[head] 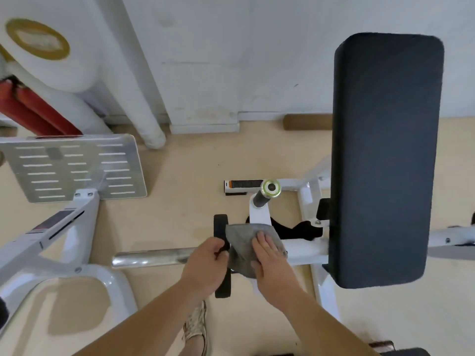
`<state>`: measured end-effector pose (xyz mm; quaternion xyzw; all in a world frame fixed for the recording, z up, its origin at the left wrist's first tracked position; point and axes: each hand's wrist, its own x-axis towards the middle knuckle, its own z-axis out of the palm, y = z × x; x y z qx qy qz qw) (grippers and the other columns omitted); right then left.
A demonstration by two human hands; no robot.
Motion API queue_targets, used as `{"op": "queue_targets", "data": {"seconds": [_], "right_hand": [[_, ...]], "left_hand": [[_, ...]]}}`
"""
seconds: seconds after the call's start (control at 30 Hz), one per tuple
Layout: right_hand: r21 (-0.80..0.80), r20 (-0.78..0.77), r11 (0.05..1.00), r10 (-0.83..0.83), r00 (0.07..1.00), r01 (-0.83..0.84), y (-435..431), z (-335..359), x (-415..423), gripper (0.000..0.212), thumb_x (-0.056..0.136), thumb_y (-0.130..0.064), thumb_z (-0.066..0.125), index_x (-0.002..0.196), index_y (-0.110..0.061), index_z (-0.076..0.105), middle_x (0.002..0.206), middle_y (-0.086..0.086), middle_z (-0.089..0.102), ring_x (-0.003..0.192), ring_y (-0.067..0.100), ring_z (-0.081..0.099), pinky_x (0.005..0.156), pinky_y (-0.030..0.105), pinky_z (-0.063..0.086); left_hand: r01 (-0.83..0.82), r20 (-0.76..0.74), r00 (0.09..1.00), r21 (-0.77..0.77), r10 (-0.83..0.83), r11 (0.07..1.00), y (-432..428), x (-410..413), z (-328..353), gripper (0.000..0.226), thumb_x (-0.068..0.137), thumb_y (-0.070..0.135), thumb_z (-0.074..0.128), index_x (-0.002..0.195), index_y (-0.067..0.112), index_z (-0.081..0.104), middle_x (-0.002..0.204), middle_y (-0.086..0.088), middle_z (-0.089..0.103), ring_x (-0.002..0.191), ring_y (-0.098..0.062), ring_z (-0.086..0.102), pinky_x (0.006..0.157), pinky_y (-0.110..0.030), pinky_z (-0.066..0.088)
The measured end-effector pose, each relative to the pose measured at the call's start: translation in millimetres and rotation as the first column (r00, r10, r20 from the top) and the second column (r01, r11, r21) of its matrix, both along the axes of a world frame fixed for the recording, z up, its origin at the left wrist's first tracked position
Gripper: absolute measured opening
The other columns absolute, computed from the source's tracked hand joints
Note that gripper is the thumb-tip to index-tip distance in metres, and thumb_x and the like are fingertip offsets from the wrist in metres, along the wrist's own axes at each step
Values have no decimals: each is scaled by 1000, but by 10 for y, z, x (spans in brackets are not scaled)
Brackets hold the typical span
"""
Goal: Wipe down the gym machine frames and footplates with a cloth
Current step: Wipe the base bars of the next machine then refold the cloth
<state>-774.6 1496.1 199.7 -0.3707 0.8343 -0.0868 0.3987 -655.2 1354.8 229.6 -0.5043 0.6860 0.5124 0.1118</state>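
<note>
A grey cloth (241, 242) lies draped over the white frame tube (305, 250) of a gym machine, beside a black rubber stop ring (221, 227). My right hand (270, 263) presses flat on the cloth with straight fingers. My left hand (205, 265) curls round the chrome weight peg (154, 256) right at the black ring. A perforated metal footplate (74, 168) stands tilted at the left on a white frame (51, 237).
A tall black back pad (385, 155) rises at the right. A black handle with a green end cap (267, 191) sticks up behind the cloth. White pipes, red pipes and a wall stand at the back. My foot in a patterned shoe (196, 327) is below.
</note>
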Motion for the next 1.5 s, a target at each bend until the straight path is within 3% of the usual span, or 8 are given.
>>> {"op": "queue_targets", "data": {"seconds": [0.07,0.17,0.33,0.6,0.9,1.07,1.27,1.5], "right_hand": [[-98,-189,991,75,979,-95,-4,-252,-18,65,107,-43,23,163,-25,-5,167,-11,-19,156,10,-19,129,39,1],[-196,-383,973,38,923,-122,-140,-517,-140,65,107,-42,25,164,-16,9,172,3,6,159,21,-1,126,47,15],[-261,-494,963,-75,866,-65,-279,-700,-96,62,106,-35,27,161,-6,23,170,11,18,159,27,8,123,54,29],[-287,-499,956,-93,861,-63,359,-740,436,64,105,-35,32,161,-6,22,171,10,13,159,27,10,123,49,21],[-318,-551,944,-107,827,-90,103,-889,163,67,105,-43,26,161,-6,24,169,14,20,158,29,13,125,52,21],[-335,-524,940,-123,843,-71,-238,-932,-161,69,105,-45,20,163,-9,16,172,10,8,159,24,-1,128,51,13],[-403,-478,912,-143,867,-72,480,-892,400,66,105,-38,33,163,-9,19,171,7,13,159,24,8,125,51,25],[-374,-504,918,-85,860,-128,636,-931,470,70,102,-45,35,160,-8,27,170,10,20,158,29,15,123,52,19]], "left_hand": [[179,25,984,-83,-177,980,-93,-26,-250,40,102,28,54,142,30,50,141,9,53,123,-16,57,105,-34,50],[469,156,881,-174,-446,866,-235,-147,-617,62,106,30,44,163,24,20,171,5,14,157,-20,15,127,-38,21],[564,212,825,-235,-525,792,-187,-233,-1073,71,107,36,25,162,19,-16,168,1,-25,155,-18,-21,129,-44,3],[566,271,824,-339,-498,751,-239,-320,-1295,75,106,44,29,162,15,-12,171,-3,-14,156,-27,-20,128,-50,-3],[168,-155,934,-605,-323,778,103,-73,-1606,62,104,33,41,160,10,29,167,-2,26,158,-18,5,129,-39,12],[175,-134,936,-628,-327,758,110,-56,-1643,60,105,34,40,161,13,28,168,2,23,158,-14,4,129,-31,7],[171,-147,933,-619,-327,767,102,-46,-1633,65,101,41,31,158,11,34,166,-1,29,158,-19,11,128,-38,18],[171,-155,933,-605,-325,778,106,-26,-1648,73,99,53,19,160,14,31,168,5,23,158,-11,5,128,-34,15]]}}
